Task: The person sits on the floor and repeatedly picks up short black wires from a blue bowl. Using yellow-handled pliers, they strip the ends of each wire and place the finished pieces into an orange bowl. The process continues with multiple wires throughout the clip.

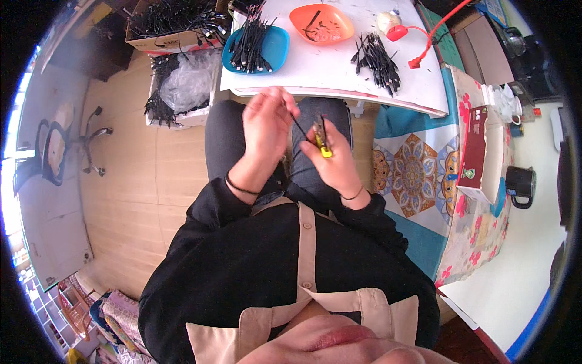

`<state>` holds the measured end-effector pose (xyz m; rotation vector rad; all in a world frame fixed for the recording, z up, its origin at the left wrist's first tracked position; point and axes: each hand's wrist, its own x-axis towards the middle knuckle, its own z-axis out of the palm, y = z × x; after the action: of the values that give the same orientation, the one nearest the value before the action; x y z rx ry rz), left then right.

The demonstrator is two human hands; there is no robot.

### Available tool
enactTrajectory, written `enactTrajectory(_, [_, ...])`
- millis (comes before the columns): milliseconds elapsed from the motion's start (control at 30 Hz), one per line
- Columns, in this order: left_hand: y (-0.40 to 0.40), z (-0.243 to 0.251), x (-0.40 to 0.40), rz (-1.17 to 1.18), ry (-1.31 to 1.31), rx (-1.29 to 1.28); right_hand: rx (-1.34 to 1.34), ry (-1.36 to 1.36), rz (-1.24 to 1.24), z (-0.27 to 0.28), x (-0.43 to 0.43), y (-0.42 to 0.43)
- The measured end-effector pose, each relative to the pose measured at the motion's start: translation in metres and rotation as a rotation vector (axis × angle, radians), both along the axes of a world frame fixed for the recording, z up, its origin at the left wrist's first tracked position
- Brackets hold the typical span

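Note:
Above my lap, my left hand (268, 120) pinches a short black cable (298, 126), its fingers slightly blurred. From there the cable runs down into my right hand (334, 157). That hand is closed around a small yellow-handled hand tool (323, 148), likely pliers or a wire stripper; its jaws are hard to make out. A black cable end with a reddish tip stands up beside the tool. On the white table in front, a blue plate (280, 45) carries a bundle of black cables (250, 48). A second pile of black cables (377, 63) lies to the right.
An orange tray (298, 18) with dark scraps sits farther back on the white table (313, 75). A red power cord (427, 45) hangs at its right. Cable-filled boxes (168, 43) stand at left. On the right side are an open red carton (473, 150) and a black mug (520, 184).

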<state>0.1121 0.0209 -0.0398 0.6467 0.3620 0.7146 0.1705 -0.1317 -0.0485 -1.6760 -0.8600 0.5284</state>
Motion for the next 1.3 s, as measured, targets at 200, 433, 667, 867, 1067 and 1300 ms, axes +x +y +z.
enactTrajectory(200, [0.085,0.007,0.030,0.350,0.215,0.578,-0.232,-0.334,-0.318,0.008,0.089,-0.009])
enactTrajectory(433, [0.123,-0.007,0.080,0.559,0.928,1.806,-0.509,-0.881,-0.591,0.020,0.184,0.012])
enactTrajectory(667, [0.140,-0.017,0.121,0.601,1.207,1.965,-0.395,-0.829,-0.582,0.014,0.175,0.003])
enactTrajectory(867, [0.142,-0.023,0.127,0.578,1.131,1.865,-0.300,-0.701,-0.506,0.005,0.148,-0.008])
enactTrajectory(1067, [0.145,-0.020,0.129,0.508,1.140,1.835,-0.253,-0.624,-0.439,0.005,0.129,-0.008])
enactTrajectory(1300, [0.154,-0.008,0.127,0.621,0.741,1.599,-0.162,-0.571,-0.402,0.005,0.107,-0.010])
